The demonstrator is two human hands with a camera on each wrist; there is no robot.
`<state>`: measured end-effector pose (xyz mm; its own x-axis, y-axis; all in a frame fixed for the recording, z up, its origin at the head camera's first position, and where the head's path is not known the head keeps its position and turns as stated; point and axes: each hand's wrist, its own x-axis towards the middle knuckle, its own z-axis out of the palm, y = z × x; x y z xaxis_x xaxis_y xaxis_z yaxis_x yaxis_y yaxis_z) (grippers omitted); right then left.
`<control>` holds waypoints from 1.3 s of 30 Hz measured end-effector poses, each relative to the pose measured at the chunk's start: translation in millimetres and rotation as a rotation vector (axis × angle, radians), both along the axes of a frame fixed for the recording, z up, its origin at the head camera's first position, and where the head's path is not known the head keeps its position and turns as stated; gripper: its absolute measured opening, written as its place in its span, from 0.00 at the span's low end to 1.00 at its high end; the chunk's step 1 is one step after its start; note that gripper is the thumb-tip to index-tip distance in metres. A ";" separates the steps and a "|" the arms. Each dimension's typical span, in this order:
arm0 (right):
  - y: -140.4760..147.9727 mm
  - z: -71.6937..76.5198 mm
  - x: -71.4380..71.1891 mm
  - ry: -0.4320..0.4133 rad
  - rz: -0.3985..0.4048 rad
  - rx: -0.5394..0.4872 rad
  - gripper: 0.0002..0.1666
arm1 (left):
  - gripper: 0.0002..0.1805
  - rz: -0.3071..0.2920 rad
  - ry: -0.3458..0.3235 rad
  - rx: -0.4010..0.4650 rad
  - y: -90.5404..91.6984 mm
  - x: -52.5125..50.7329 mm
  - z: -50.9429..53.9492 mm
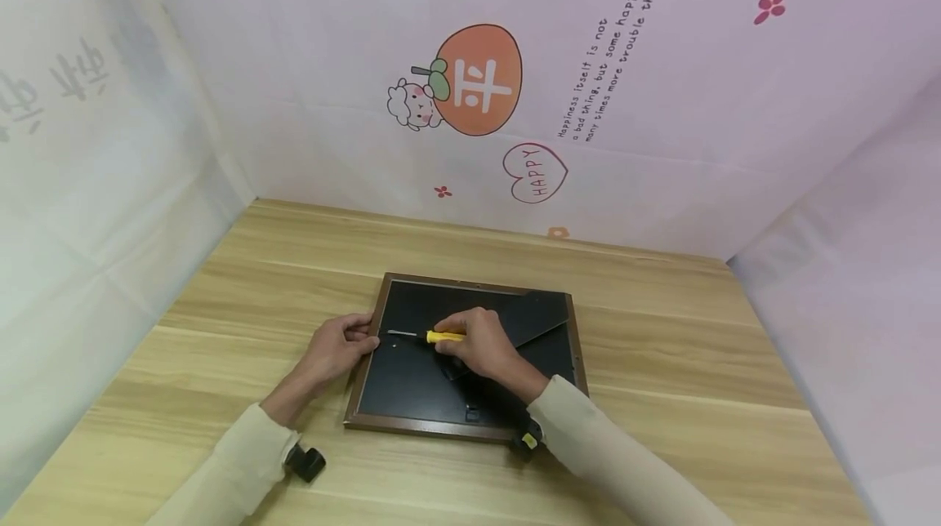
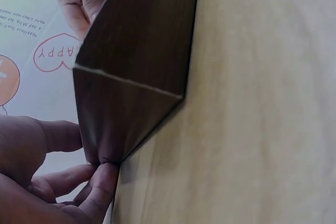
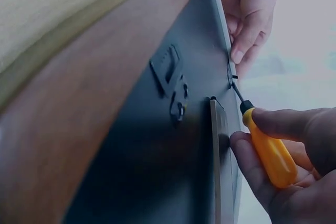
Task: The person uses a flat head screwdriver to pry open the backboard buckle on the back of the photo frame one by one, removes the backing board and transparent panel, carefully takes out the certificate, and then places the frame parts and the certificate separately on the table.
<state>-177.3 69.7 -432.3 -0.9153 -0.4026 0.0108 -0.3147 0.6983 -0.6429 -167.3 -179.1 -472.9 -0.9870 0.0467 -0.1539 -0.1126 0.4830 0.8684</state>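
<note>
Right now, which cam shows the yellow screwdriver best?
Right wrist: the yellow screwdriver is large there, with handle and shaft both showing. Head shows it small, the handle partly covered by the right hand. Left wrist gives only an orange sliver at the edge of the brown frame, likely the handle.

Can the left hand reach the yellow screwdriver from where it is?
Probably yes: the left hand grips the picture frame close to the tip of the screwdriver, and nothing seems to block that end. The yellow handle looks harder, because the right hand is holding it.
</note>
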 end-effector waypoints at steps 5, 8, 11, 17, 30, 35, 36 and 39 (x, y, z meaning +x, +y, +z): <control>5.0 0.0 0.1 0.004 -0.013 0.010 0.14 | 0.26 -0.014 -0.013 0.006 -1.6 -2.8 0.6; 9.6 -0.5 2.7 0.007 -0.025 -0.012 0.14 | 0.25 -0.020 -0.020 0.016 -3.6 -6.4 1.0; 16.3 -0.9 6.7 0.013 -0.045 -0.032 0.13 | 0.23 -0.015 -0.026 0.012 -4.3 -11.7 2.8; 31.5 2.2 14.8 0.012 -0.117 -0.096 0.12 | 0.22 -0.030 -0.033 -0.041 -5.2 -29.3 8.0; 47.4 8.3 19.2 -0.037 -0.173 -0.203 0.13 | 0.23 -0.187 0.018 -0.228 -1.4 -94.1 27.9; 48.3 5.6 18.9 -0.040 -0.139 -0.232 0.12 | 0.20 -0.178 -0.017 -0.207 1.5 -104.3 29.8; 48.5 5.0 18.7 -0.039 -0.135 -0.235 0.12 | 0.19 -0.180 -0.023 -0.203 2.0 -104.6 29.9; 49.7 3.9 17.9 -0.027 -0.135 -0.236 0.12 | 0.18 -0.173 -0.023 -0.210 3.9 -105.7 29.1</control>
